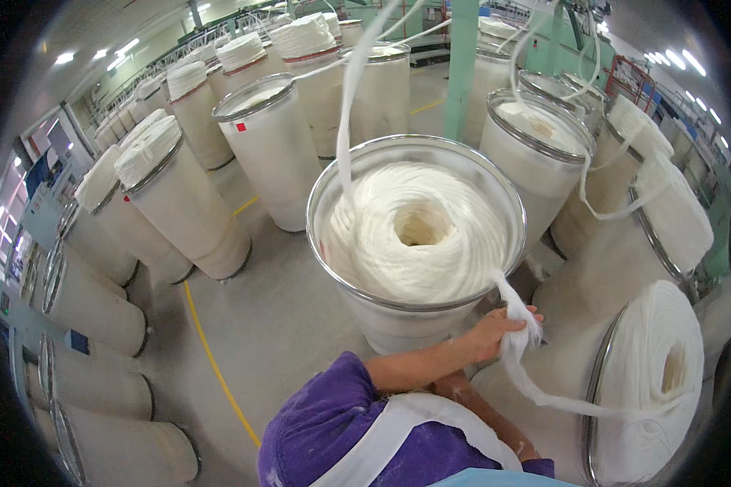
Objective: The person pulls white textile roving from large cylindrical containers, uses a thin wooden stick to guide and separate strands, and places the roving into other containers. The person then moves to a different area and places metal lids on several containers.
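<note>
- Left hand point(494, 334) closed around the soft white fibre rope point(512, 359), beside the near-right rim of the round, metal-rimmed white can point(398, 325).
- Right hand seems hidden; its grip cannot be told.
- Hard pulling could part the rope.

A textile mill's production hall is indicated by rows of tall white cans point(188, 207), many filled with coiled white fibre point(471, 223), strands point(349, 89) running above them, green machine frames point(460, 73), yellow lines point(206, 351) across a grey floor point(272, 288) and tube lights point(693, 61) along the ceiling point(89, 26).
</note>
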### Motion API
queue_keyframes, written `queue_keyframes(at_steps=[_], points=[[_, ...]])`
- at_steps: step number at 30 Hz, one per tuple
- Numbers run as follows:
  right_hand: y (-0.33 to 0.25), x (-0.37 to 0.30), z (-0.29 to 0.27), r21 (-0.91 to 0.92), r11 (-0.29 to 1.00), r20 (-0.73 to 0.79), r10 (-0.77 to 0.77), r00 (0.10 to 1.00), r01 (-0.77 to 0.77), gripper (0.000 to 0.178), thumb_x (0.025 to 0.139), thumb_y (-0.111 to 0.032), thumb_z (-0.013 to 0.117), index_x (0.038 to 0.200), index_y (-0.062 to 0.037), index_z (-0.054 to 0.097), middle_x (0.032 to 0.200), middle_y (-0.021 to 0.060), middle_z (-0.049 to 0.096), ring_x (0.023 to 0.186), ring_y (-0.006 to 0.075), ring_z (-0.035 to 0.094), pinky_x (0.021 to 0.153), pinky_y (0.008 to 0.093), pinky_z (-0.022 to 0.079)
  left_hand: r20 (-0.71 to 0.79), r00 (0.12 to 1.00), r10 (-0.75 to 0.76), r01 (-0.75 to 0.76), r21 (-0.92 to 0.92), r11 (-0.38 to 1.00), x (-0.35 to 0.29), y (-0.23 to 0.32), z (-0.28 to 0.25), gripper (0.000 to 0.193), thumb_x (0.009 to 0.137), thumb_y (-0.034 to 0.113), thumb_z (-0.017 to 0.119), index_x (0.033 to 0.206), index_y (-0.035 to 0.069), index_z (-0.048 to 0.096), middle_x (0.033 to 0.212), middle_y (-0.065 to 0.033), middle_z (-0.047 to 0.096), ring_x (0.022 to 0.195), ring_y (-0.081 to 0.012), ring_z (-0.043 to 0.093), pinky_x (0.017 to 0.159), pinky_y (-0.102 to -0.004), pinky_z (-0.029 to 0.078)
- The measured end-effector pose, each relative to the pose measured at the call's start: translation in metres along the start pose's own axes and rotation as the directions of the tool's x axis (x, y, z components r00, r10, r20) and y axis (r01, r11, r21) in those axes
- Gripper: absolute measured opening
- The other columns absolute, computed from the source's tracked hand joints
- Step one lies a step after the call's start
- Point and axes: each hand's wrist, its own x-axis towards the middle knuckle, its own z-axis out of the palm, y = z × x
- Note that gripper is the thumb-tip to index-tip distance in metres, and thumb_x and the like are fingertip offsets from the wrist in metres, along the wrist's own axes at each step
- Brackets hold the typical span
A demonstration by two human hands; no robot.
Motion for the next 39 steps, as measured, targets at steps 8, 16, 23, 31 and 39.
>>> queue_keyframes(at_steps=[8,16,23,31,39], points=[[-0.052,-0.12,-0.114,0.294,0.939,0.005,0.183,0.983,-0.176,0.025,0.093,-0.024,0.054,0.103,-0.0056,0.067,0.107,0.013,0.066,0.1,0.0275,0.062,0.087,0.0354,0.049,0.015,0.999,0.052,-0.05,-0.082,0.995,-0.003,0.005,0.005,0.044,0.088,0.004,0.055,0.131,0.002,0.045,0.129,-0.0124,0.055,0.119,-0.0256,0.053,0.104,-0.0395,0.04],[-0.071,-0.188,-0.204,0.506,0.769,-0.788,0.227,0.572,0.392,0.04,0.094,-0.034,0.05,0.081,0.0005,0.066,0.076,0.0104,0.067,0.069,0.0211,0.059,0.063,0.0339,0.045,0.021,1.0,0.004,0.001,-0.247,0.969,-0.008,0.028,0.027,0.035,0.091,0.004,0.05,0.126,0.0,0.045,0.128,-0.0158,0.053,0.121,-0.0284,0.05,0.107,-0.0415,0.037],[-0.076,-0.148,-0.217,0.088,0.99,-0.798,0.007,0.603,0.106,0.02,0.083,-0.019,0.064,0.1,-0.008,0.068,0.103,0.0101,0.063,0.079,0.0261,0.061,0.067,0.0357,0.048,0.003,0.998,-0.059,0.058,-0.225,0.973,-0.008,0.034,0.045,0.041,0.093,0.007,0.051,0.131,-0.001,0.04,0.129,-0.0157,0.052,0.119,-0.0289,0.05,0.103,-0.04,0.04],[-0.073,-0.141,-0.213,-0.205,0.972,-0.779,-0.089,0.621,-0.118,0.022,0.079,-0.012,0.066,0.1,-0.0047,0.066,0.102,0.0115,0.063,0.083,0.0261,0.061,0.069,0.0343,0.049,-0.048,0.992,-0.114,0.096,-0.28,0.955,0.0,0.03,0.038,0.029,0.092,0.017,0.06,0.117,0.004,0.053,0.112,-0.011,0.061,0.109,-0.0242,0.056,0.094,-0.0363,0.047],[-0.086,-0.172,-0.237,0.681,0.642,-0.703,0.436,0.562,0.353,0.033,0.096,-0.028,0.053,0.106,0.0012,0.063,0.1,0.0136,0.066,0.079,0.0174,0.061,0.072,0.0301,0.051,-0.239,0.968,-0.072,0.033,-0.164,0.986,0.006,0.016,0.041,0.021,0.086,0.017,0.069,0.102,0.007,0.059,0.104,-0.0098,0.065,0.095,-0.0237,0.062,0.079,-0.0365,0.053]])
